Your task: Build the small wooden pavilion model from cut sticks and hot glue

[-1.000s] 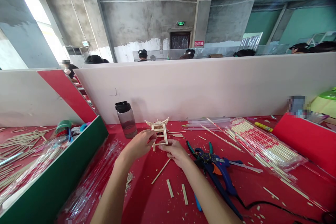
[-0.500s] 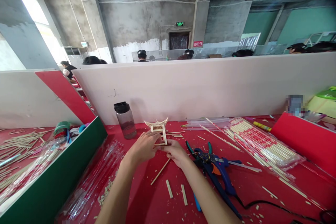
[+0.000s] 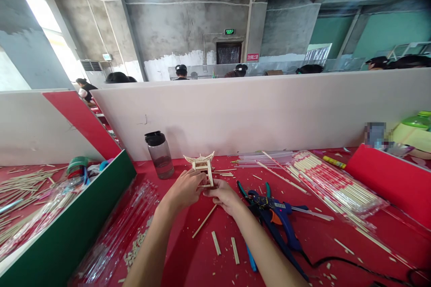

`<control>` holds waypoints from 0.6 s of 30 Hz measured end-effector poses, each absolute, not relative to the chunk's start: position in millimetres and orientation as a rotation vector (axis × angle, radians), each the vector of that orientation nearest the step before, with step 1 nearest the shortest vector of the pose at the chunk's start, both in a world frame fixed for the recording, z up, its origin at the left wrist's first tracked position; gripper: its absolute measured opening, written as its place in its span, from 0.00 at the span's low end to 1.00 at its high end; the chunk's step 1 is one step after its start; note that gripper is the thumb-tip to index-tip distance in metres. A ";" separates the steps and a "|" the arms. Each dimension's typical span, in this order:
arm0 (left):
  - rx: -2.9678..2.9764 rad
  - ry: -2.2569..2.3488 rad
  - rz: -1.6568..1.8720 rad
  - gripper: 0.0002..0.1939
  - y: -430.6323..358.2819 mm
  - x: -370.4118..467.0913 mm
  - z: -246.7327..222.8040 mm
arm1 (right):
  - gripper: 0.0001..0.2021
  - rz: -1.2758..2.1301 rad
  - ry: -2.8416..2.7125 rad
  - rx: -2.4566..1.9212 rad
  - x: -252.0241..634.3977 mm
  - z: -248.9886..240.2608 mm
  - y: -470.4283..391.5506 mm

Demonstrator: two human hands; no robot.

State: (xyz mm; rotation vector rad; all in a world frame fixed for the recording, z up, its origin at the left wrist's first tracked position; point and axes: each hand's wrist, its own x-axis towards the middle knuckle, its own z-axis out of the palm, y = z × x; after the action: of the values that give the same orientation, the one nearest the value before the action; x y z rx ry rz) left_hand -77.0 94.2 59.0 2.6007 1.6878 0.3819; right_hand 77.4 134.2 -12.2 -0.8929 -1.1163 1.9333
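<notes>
A small wooden stick model (image 3: 201,161) with upturned roof corners stands upright over the red tabletop. My left hand (image 3: 189,187) is closed around its lower left side, the fingertips partly hidden behind the frame. At its lower right leg, my right hand (image 3: 222,193) pinches the base between thumb and fingers. A loose stick (image 3: 204,221) lies just below the hands, with two short stick pieces (image 3: 216,243) (image 3: 235,250) nearer the front.
To the right lie a blue glue gun (image 3: 284,219) and green-handled pliers (image 3: 247,193). A dark bottle (image 3: 160,156) stands behind on the left. Bundled sticks (image 3: 333,181) lie at right. A green divider (image 3: 77,215) and a white partition (image 3: 262,112) border the workspace.
The view has shifted slightly. My right fingers have moved a little at the base of the model; both hands remain on it.
</notes>
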 end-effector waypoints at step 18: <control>2.602 1.673 0.401 0.11 93.1 -79.5 58.2 | 0.25 1.869 -1.195 -0.984 86.0 -8.0 138.9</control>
State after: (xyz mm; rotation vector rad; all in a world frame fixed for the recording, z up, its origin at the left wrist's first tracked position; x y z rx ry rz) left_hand -79.5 93.1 58.2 2.6019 1.6732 0.4014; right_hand 86.0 138.9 -8.0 -0.9838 -1.1955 1.8689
